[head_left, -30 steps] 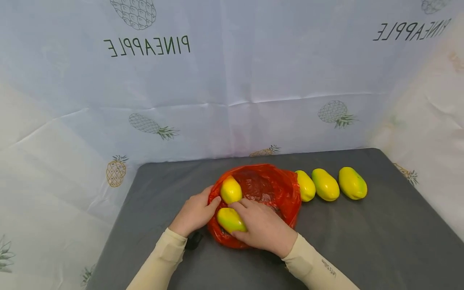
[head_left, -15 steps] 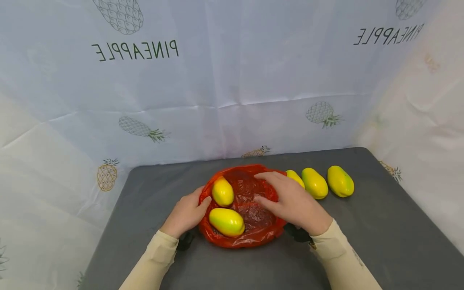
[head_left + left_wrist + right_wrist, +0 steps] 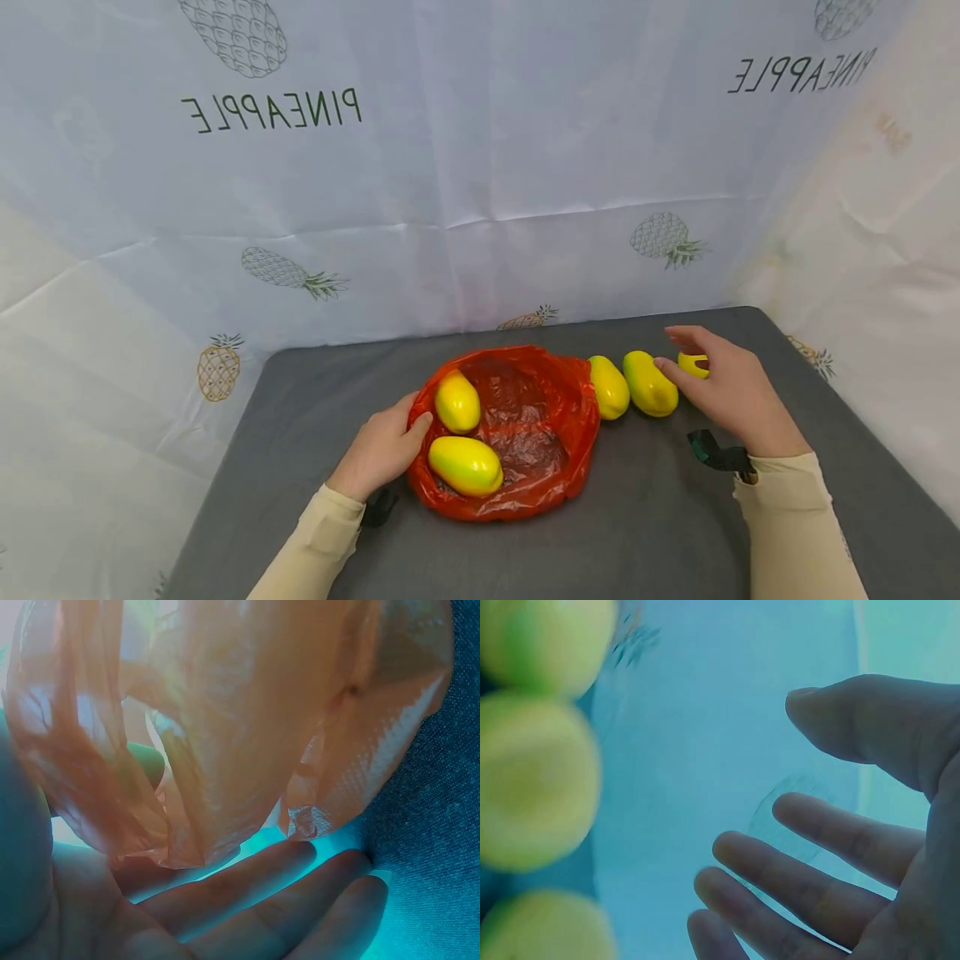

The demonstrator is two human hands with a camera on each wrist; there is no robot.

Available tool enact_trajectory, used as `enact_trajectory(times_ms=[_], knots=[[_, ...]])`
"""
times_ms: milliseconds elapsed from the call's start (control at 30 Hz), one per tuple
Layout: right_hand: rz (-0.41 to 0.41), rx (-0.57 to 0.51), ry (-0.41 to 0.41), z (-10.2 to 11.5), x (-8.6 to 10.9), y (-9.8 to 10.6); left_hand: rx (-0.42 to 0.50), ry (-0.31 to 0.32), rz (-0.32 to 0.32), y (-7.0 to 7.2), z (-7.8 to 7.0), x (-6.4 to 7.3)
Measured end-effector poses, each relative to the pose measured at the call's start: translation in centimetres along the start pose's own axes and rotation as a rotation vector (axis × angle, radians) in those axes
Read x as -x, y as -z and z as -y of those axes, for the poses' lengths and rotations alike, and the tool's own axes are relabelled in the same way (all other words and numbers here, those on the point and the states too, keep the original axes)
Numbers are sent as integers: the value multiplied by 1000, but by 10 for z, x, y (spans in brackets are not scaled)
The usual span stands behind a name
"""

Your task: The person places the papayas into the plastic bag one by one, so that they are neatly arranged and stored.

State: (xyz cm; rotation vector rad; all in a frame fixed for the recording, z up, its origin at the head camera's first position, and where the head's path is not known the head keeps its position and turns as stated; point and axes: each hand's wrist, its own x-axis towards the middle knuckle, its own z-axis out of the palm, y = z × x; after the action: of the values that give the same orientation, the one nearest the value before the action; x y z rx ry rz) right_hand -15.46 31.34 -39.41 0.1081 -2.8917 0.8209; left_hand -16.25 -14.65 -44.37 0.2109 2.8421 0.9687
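Observation:
A red plastic bag (image 3: 576, 408) sits with its mouth open upward at mid-table, two yellow-green mangoes inside: one at its back left (image 3: 457, 402), the other at the front (image 3: 466, 466). My left hand (image 3: 381, 447) holds the bag's left rim, thumb over the edge. Seen from the left wrist, the fingers extend along the outside of the thin plastic (image 3: 247, 742). My right hand (image 3: 727, 385) is spread with nothing in its grasp, above the rightmost mango (image 3: 690, 364), which it partly hides. To its left lie a middle mango (image 3: 650, 384) and another mango (image 3: 610, 388) beside the bag.
The grey tabletop (image 3: 630, 517) extends around the bag, its back edge close to a white curtain (image 3: 465, 167) printed with pineapples. Dark straps (image 3: 718, 452) show at my wrists, below the cream sleeves.
My right hand let go of the front mango in the bag, withdrew, and moved right to above the row of mangoes. My left hand stayed at the bag's rim.

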Motion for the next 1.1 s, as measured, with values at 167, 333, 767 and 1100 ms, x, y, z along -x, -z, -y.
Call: enact_trajectory(times_ms=[167, 333, 767, 1100], knots=[[14, 34, -82, -31, -4, -1, -5, 7, 12, 1, -1, 0], [10, 56, -119, -53, -8, -4, -5, 3, 25, 3, -1, 2], [73, 64, -238, -79, -11, -13, -21, -14, 33, 2, -2, 2], [104, 56, -256, -90, -12, -19, -30, -12, 32, 2, -4, 1]])
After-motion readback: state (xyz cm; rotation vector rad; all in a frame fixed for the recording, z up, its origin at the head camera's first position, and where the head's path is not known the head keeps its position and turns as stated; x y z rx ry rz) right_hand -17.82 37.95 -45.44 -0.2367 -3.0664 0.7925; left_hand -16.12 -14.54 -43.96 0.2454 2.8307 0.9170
